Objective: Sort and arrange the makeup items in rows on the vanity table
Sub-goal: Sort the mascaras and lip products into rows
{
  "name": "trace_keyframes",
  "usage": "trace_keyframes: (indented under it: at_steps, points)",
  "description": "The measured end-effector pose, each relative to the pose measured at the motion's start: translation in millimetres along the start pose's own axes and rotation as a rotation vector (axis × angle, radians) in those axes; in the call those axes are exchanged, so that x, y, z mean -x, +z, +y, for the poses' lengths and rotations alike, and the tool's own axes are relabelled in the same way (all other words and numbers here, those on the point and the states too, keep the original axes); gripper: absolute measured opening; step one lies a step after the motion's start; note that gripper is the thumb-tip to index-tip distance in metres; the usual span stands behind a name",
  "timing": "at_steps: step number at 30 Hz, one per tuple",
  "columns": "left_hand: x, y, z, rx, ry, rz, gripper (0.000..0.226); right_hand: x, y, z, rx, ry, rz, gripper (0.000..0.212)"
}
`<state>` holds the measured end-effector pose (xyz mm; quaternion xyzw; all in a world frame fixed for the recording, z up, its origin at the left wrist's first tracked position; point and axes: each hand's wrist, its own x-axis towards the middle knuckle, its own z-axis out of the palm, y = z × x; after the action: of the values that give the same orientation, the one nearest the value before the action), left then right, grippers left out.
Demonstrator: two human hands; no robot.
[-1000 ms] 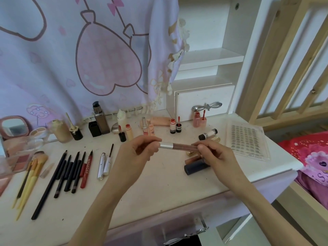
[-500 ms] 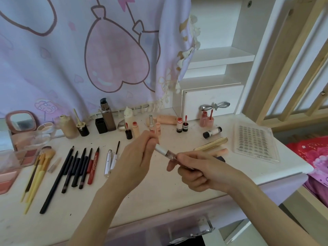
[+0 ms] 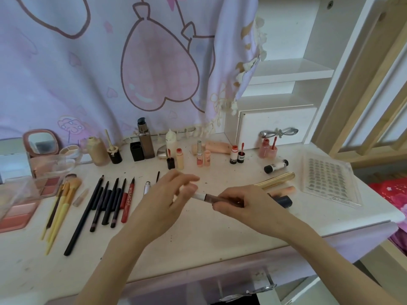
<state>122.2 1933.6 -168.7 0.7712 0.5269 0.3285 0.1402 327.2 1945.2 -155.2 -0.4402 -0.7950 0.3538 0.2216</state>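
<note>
Head view: left hand (image 3: 167, 194) pinched the silver cap end and right hand (image 3: 240, 203) gripped the barrel of a lip gloss tube (image 3: 217, 198), held above the vanity table (image 3: 198, 243), just right of the pencil row (image 3: 110, 199), presumably seating its cap before placement.

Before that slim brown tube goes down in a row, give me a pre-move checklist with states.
1. Slim brown tube with silver cap held at both ends: ok.
2. Right hand grip round the tube body: ok.
3. Left hand pinching the cap end: ok.
4. Cap fully closed: cannot tell.
5. Bare white tabletop in front of the hands: ok.
6. Row of dark pencils lying sorted at left: ok.
</note>
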Motion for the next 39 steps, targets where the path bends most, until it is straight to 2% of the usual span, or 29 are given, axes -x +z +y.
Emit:
trace_keyframes:
  at_steps: [2, 4, 5, 7, 9, 12, 13, 17, 19, 21, 24, 26, 27, 29, 31, 39]
  points:
    - [5.3, -3.5, 4.1, 0.082, 0.071, -0.049, 0.013, -1.5, -3.0, -0.9, -0.206, 0.071, -0.044, 0.023]
    - [8.6, -3.3, 2.3, 0.122, 0.065, -0.03, 0.025, -1.8, -5.4, -1.6, -0.411, 0.126, -0.123, 0.025]
    - [9.1, -5.0, 2.4, 0.14, 0.03, -0.022, 0.025, -1.6, -5.4, -2.5, -0.437, 0.124, -0.147, 0.024]
    - [7.9, -10.3, 2.6, 0.155, -0.04, -0.025, 0.016, -1.4, -3.2, -5.1, -0.351, 0.083, -0.143, 0.016]
    - [7.7, -14.2, 2.0, 0.103, -0.071, -0.056, 0.023, -2.4, -0.7, -6.8, -0.223, 0.049, -0.107, 0.006]
    - [11.2, -15.2, -2.2, 0.021, -0.051, -0.121, 0.014, -4.9, 0.7, -7.5, -0.158, 0.055, -0.075, 0.008]
    - [13.2, -15.1, -2.8, 0.012, -0.041, -0.15, 0.019, -5.4, 0.5, -8.3, -0.15, 0.06, -0.072, 0.01]
    - [14.9, -17.2, -2.8, 0.048, -0.015, -0.155, 0.011, -5.1, 1.5, -11.2, -0.13, 0.031, -0.148, 0.023]
    - [14.1, -19.1, -1.5, 0.024, -0.015, -0.151, 0.014, -4.8, 2.7, -10.8, -0.103, 0.019, -0.158, 0.018]
    - [14.5, -20.1, -1.2, 0.033, -0.037, -0.161, 0.007, -5.2, 4.0, -9.9, -0.074, 0.008, -0.136, 0.011]
    - [19.4, -17.1, -2.2, 0.021, -0.014, -0.16, 0.027, -5.6, 4.9, -8.6, -0.096, 0.003, -0.089, 0.005]
    - [18.7, -17.1, -1.1, 0.03, -0.001, -0.159, 0.013, -4.7, 4.6, -8.6, -0.114, -0.003, -0.075, 0.006]
    - [17.1, -17.2, -0.8, 0.023, -0.006, -0.155, 0.015, -4.3, 4.6, -8.5, -0.088, -0.014, -0.068, 0.007]
    - [13.8, -17.8, 1.5, -0.042, -0.034, -0.157, 0.038, -4.2, 5.1, -8.1, 0.007, -0.031, -0.043, 0.011]
    - [11.8, -17.8, 2.1, -0.08, -0.06, -0.158, 0.042, -4.6, 5.1, -7.8, 0.081, -0.025, -0.007, 0.016]
    - [17.3, -16.3, 5.4, -0.072, 0.041, -0.148, 0.019, -3.8, 3.9, -7.3, 0.161, -0.094, -0.004, 0.021]
